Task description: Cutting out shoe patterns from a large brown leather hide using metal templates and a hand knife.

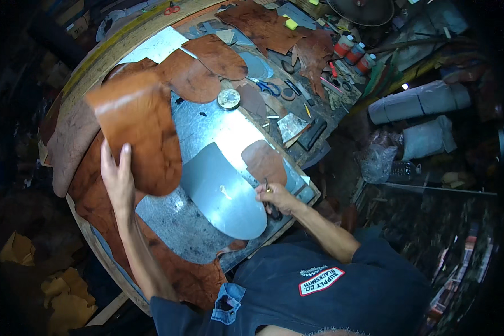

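My left hand (119, 175) grips a brown leather panel (145, 131), raised above the worktop (199, 126) and hiding part of the hide (98, 182) below. Next lie a grey template (224, 190), a round tin (228, 99) and blue scissors (270, 88); my right hand (278, 197) curls around a dark-handled tool (275, 212) at the template's edge, red bottles (354, 54) standing beyond.

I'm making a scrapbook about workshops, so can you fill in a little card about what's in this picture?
Left hand: holding up a brown, round-ended leather piece
Right hand: at the edge of a shiny grey, rounded flat sheet; its exact grip is unclear
Upper middle: blue-handled scissors
Upper right: three red capped bottles
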